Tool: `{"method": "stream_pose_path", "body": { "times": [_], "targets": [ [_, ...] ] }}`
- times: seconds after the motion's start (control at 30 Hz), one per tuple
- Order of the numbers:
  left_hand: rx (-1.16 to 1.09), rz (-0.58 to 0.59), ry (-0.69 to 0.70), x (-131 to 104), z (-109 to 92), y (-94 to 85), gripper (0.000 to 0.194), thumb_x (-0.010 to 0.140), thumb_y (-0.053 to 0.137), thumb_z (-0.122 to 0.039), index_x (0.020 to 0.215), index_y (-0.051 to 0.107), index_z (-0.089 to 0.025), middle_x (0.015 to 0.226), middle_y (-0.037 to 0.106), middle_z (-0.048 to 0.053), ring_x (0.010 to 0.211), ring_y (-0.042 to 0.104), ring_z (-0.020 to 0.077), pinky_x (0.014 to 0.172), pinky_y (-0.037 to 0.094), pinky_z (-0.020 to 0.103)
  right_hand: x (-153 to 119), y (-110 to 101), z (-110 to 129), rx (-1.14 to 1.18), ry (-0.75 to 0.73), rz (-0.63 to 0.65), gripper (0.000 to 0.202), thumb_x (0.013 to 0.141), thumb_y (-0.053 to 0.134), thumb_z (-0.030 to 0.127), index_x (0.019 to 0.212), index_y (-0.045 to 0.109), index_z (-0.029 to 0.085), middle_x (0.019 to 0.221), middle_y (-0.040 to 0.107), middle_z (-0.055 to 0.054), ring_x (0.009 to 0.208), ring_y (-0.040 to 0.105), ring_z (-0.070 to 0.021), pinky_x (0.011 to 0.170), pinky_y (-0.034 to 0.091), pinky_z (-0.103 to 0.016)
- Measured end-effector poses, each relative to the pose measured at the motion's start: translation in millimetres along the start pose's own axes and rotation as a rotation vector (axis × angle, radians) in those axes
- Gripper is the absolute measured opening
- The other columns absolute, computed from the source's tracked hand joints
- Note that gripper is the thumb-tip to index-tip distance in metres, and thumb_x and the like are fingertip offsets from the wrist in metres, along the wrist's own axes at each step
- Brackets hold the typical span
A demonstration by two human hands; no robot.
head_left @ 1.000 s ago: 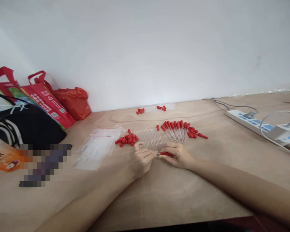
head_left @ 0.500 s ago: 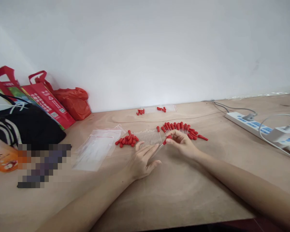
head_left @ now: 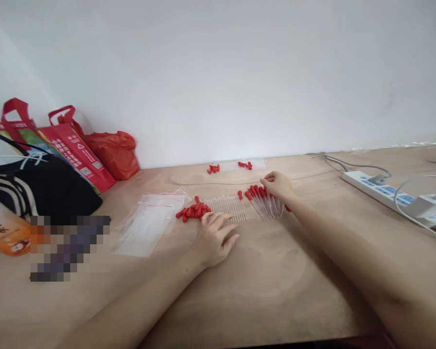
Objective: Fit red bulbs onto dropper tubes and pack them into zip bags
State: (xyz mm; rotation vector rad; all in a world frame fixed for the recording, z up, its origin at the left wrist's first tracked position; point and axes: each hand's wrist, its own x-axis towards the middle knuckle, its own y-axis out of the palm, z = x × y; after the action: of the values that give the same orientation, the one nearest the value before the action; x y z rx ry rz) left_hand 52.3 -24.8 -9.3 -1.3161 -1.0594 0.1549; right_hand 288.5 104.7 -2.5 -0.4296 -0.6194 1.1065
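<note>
My left hand (head_left: 216, 240) lies on the table with its fingers spread, beside a row of bare glass tubes (head_left: 227, 207). Left of the tubes is a pile of loose red rubber bulbs (head_left: 192, 210). My right hand (head_left: 279, 185) is over the far end of a fan of glass droppers (head_left: 265, 206) with red bulbs. Its thumb and fingers are pinched together, and whatever may be between them is hidden. One red bulb (head_left: 240, 195) stands at the far right end of the tube row.
Clear zip bags (head_left: 145, 228) lie left of the bulbs. Another bag (head_left: 232, 165) with red bulbs is near the wall. A white power strip (head_left: 388, 191) with cables sits right. Red bags (head_left: 111, 152) and a black bag (head_left: 58, 189) stand at the left.
My right hand has moved away from beside the left hand, up and right over the droppers. The red-bulbed dropper it pinched between the hands is gone from there. My left hand's fingers have spread.
</note>
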Motion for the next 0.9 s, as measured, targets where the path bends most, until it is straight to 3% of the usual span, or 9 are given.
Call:
{"method": "stream_pose_path", "body": {
  "times": [0.13, 0.3, 0.57, 0.77, 0.9],
  "targets": [
    [0.003, 0.008, 0.003, -0.7, 0.7, 0.1, 0.018, 0.079, 0.048, -0.029, 0.089, 0.061, -0.022, 0.104, 0.058, 0.006, 0.099, 0.050, 0.0204, 0.089, 0.025, 0.042, -3.0, 6.6, 3.2, -0.222, -0.040, 0.004, 0.017, 0.068, 0.054, 0.038, 0.074, 0.059, 0.022, 0.076, 0.066, -0.001, 0.077, 0.058, -0.0202, 0.072, 0.036, -0.034],
    [0.016, 0.010, -0.007, -0.4, -0.2, 1.4, 0.018, 0.079, 0.048, -0.029, 0.088, 0.062, -0.021, 0.104, 0.058, 0.006, 0.099, 0.049, 0.0205, 0.090, 0.025, 0.043, -5.8, 4.7, 1.8, -0.308, -0.098, 0.012, 0.025, 0.070, 0.052, 0.044, 0.083, 0.061, 0.025, 0.079, 0.066, -0.001, 0.085, 0.057, -0.0228, 0.080, 0.030, -0.040],
    [0.108, -0.007, -0.081, 6.5, -3.0, 3.7, 0.017, 0.079, 0.048, -0.030, 0.088, 0.060, -0.023, 0.105, 0.057, 0.006, 0.102, 0.046, 0.0232, 0.089, 0.021, 0.048, -21.6, -20.5, -10.5, -0.340, -0.140, -0.011, 0.030, 0.073, 0.046, 0.045, 0.085, 0.061, 0.022, 0.077, 0.066, -0.004, 0.079, 0.057, -0.0221, 0.076, 0.031, -0.037],
    [0.172, 0.034, -0.244, 58.6, 4.3, 22.6, 0.025, 0.075, 0.051, -0.031, 0.098, 0.056, -0.023, 0.109, 0.052, 0.008, 0.103, 0.042, 0.0260, 0.085, 0.027, 0.048, -45.2, -51.6, -34.0, -0.363, -0.268, -0.022, 0.024, 0.073, 0.047, 0.042, 0.077, 0.061, 0.022, 0.064, 0.062, 0.000, 0.068, 0.056, -0.0184, 0.071, 0.031, -0.034],
    [0.138, 0.121, -0.376, 99.2, 7.0, 43.9, 0.028, 0.075, 0.049, -0.036, 0.100, 0.055, -0.023, 0.113, 0.047, 0.010, 0.109, 0.036, 0.0284, 0.087, 0.026, 0.049, -49.6, -73.1, -51.3, -0.325, -0.210, -0.024, 0.023, 0.071, 0.049, 0.042, 0.073, 0.061, 0.022, 0.058, 0.059, 0.001, 0.057, 0.054, -0.0148, 0.061, 0.033, -0.028]
  ]
}}
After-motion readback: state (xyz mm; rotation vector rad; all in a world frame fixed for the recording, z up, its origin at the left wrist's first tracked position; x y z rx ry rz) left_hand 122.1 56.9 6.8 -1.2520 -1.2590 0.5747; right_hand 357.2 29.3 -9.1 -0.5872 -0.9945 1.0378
